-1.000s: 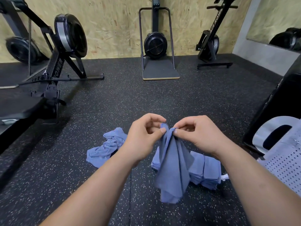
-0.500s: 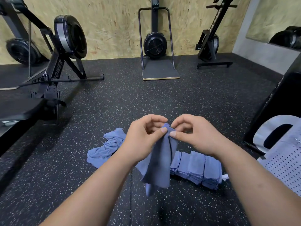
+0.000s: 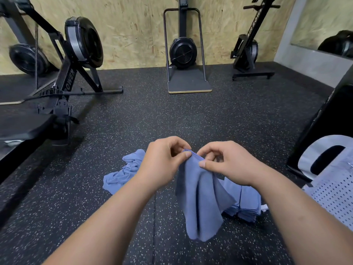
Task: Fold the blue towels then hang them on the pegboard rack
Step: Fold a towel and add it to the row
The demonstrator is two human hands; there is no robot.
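The left hand [image 3: 164, 161] and the right hand [image 3: 229, 163] are raised close together above the speckled black floor [image 3: 114, 217]. Each pinches the top edge of one blue towel [image 3: 200, 203] between thumb and curled forefinger. The two pinches sit just beside each other, so the cloth bunches between the fingertips and hangs straight down below them in loose vertical folds, its lower end clear of the hands.

Below and to the left of the left hand's fingers, a crumpled heap of blue towels [image 3: 126, 171] lies on the floor. Beneath the right wrist, behind the hanging cloth, a stack of folded blue towels [image 3: 246, 199] rests on the floor. Further right of the right hand's fingers, a white perforated pegboard [image 3: 336, 197] shows at the frame's edge. Well beyond the fingertips, a black rowing machine [image 3: 76, 60] stands to the left.
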